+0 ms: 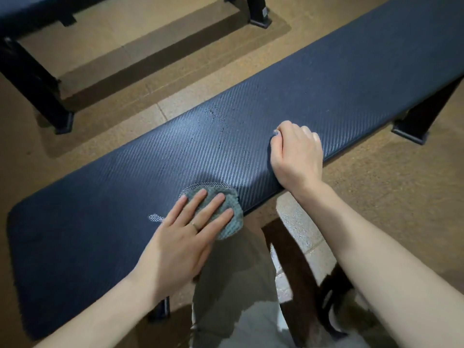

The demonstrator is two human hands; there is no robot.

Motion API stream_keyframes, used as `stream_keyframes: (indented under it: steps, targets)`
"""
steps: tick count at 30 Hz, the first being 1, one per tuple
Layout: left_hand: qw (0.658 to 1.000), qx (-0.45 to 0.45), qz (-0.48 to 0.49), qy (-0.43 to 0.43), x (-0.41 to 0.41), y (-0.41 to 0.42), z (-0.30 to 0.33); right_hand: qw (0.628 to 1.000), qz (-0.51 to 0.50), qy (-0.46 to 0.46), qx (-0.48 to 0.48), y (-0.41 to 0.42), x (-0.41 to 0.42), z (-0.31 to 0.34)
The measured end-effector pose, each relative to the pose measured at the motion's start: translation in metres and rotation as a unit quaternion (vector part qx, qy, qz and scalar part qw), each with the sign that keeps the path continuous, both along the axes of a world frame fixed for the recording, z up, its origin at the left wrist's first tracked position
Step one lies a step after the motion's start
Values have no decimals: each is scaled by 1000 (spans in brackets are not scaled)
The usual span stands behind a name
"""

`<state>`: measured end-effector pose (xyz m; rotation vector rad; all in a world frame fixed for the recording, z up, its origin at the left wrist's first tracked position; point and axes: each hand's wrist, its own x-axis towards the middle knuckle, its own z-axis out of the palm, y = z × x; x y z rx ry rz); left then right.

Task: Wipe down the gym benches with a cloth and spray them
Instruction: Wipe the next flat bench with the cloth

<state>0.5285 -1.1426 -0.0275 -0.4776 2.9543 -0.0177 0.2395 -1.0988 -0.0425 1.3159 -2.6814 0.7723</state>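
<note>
We count two benches: the near worktop (pixel 326 79) and part of a second bench (pixel 30 11) at top left. One grey-green cloth (pixel 221 209) on the near one. Two hands: left hand (pixel 180 237) flat on the cloth, right hand (pixel 296 151) curled on the worktop edge. One ring (pixel 194 225) on the left hand. Four black frame feet visible.

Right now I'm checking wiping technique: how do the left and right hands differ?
The left hand lies flat with straight fingers, pressing the grey cloth onto the bench; the right hand has curled fingers and touches no cloth. The left sits near the pad's middle and front edge, the right further along, at that edge. The left wears a ring; none shows on the right. Both rest on the same bench.
</note>
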Motion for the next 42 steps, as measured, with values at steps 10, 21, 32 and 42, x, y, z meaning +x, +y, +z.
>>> stream_keyframes:
  steps: [10, 21, 32, 42]
  targets:
    - [1000, 0, -17, 4, -44, 9, -7, 998, -63, -14, 6, -13, -34, -5]
    - [993, 77, 82, 30, -123, -30, 0, 998, -60, -10, 12, -13, -34, -4]
    - [987, 65, 144, 26, -75, -64, -3, 998, -54, 16, 43, -15, -28, 1]
    - [983, 87, 159, 31, -52, -71, 4, 999, 10, 13, 48, -9, -44, 2]
